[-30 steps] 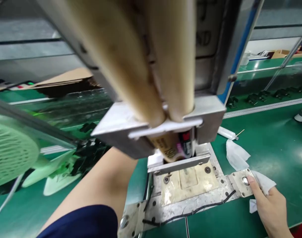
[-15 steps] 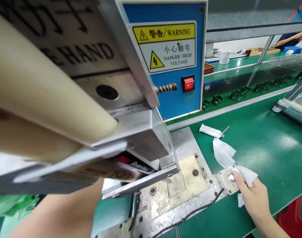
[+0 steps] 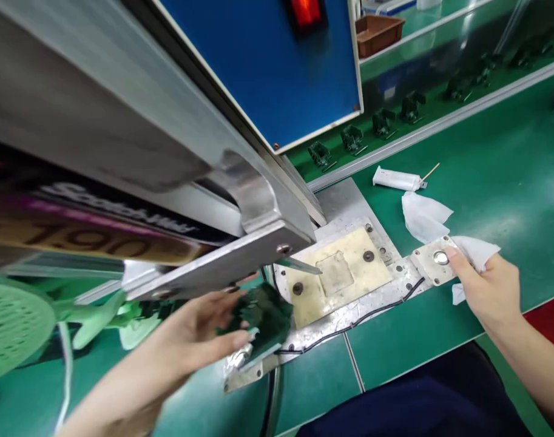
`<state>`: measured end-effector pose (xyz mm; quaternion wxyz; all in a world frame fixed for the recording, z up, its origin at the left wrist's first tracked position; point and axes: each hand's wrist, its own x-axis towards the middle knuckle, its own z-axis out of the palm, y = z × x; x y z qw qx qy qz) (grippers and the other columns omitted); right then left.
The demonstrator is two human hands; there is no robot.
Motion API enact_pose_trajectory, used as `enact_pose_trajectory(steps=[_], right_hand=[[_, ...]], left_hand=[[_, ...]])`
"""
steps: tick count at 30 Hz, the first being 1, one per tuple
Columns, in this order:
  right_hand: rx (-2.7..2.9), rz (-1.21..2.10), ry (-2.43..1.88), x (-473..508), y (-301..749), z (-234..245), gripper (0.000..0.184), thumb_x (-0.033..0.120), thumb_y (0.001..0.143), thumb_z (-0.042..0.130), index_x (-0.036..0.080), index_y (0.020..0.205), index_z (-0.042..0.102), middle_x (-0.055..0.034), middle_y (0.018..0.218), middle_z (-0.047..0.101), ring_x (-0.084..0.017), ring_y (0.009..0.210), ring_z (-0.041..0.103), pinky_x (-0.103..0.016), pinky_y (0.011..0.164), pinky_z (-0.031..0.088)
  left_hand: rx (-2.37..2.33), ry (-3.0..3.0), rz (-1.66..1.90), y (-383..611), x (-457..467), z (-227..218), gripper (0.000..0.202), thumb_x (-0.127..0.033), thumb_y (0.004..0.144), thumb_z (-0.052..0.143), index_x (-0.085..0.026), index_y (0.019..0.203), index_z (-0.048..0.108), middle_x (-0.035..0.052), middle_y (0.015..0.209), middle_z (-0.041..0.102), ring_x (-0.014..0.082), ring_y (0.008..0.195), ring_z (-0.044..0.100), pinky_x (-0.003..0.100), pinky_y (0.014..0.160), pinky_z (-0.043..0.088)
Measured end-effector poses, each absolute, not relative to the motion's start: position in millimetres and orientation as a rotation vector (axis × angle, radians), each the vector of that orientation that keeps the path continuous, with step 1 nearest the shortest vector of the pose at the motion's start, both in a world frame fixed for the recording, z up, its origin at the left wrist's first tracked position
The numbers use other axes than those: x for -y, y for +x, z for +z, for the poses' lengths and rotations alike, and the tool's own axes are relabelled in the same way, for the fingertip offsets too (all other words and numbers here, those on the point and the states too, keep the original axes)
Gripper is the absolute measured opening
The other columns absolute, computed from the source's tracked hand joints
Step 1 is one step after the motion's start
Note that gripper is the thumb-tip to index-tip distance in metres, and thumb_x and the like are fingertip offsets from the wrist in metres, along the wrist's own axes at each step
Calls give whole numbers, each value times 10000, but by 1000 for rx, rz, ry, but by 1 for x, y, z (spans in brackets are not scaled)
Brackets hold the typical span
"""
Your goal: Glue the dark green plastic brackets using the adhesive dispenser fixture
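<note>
My left hand (image 3: 199, 331) grips a small dark green part (image 3: 260, 317) at the left front corner of the metal base plate (image 3: 344, 315), just below the machine's overhanging metal head (image 3: 222, 261). A yellowish pad (image 3: 338, 273) with a square recess lies bare on the plate. My right hand (image 3: 488, 291) rests at the plate's right end, index finger touching the round silver button (image 3: 440, 257) on a small bracket. A crumpled white wipe (image 3: 474, 252) lies under that hand's fingers.
A blue machine cabinet (image 3: 267, 67) with a lit red switch (image 3: 306, 11) stands behind. A white glue tube (image 3: 397, 179) and a second white wipe (image 3: 425, 215) lie on the green bench. Dark green parts (image 3: 381, 121) line a rear conveyor. A pale green fan (image 3: 17, 315) sits left.
My view dropped closer to the plate. My left hand came out from under the machine head holding the dark green part. My right finger stays on the button.
</note>
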<state>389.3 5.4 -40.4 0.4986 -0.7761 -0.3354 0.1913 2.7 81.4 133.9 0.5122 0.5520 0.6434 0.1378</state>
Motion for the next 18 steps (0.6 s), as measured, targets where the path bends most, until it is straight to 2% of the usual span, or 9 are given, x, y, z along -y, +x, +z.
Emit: enact_pose_trajectory(steps=[2,5,9,12,15,18], right_hand=[[813,467,-1887,-5,388,-37,476,639,804,720,218,1004,814,-62,909,797,-278,850,732,-380,780,538],[809,488,-1896,-6,387,-32,487,636,797,705,204,991,818,-74,879,792,-278,814,722,-384,740,527],[848,487,-1882,-7,387,-29,488,656,813,676,217,980,809,-59,845,784,-269,803,722,-372,716,525],[880,489,-1850,-9,386,-24,481,663,826,675,221,968,802,-57,824,772,-274,804,727,-372,706,543],[890,528,-1821,-9,384,-19,483,659,842,686,210,986,795,-66,806,754,-276,786,725,-366,670,560],[882,553,-1813,-9,383,-17,475,658,848,689,210,973,789,-70,803,744,-279,790,724,-358,651,564]], left_hand=[[-1492,1143,314,21,-77,113,798,-531,572,986,-257,1253,673,146,1425,631,452,1375,527,550,1111,512],[-1421,1073,311,47,-80,90,776,-458,494,1037,-204,1133,677,161,1377,614,415,1315,575,480,1036,575],[-1396,1151,370,70,-98,84,696,-406,584,1023,-202,1137,653,93,1127,655,283,1083,681,353,889,611],[-1308,1281,463,77,-107,78,622,-376,655,990,-205,1131,626,41,917,649,242,923,709,319,774,622],[-1231,1519,617,77,-109,59,587,-359,675,965,-212,1121,613,30,915,636,225,848,713,329,728,637],[-1270,1727,769,71,-106,37,594,-393,667,956,-227,1129,622,44,1027,630,225,852,718,384,793,652]])
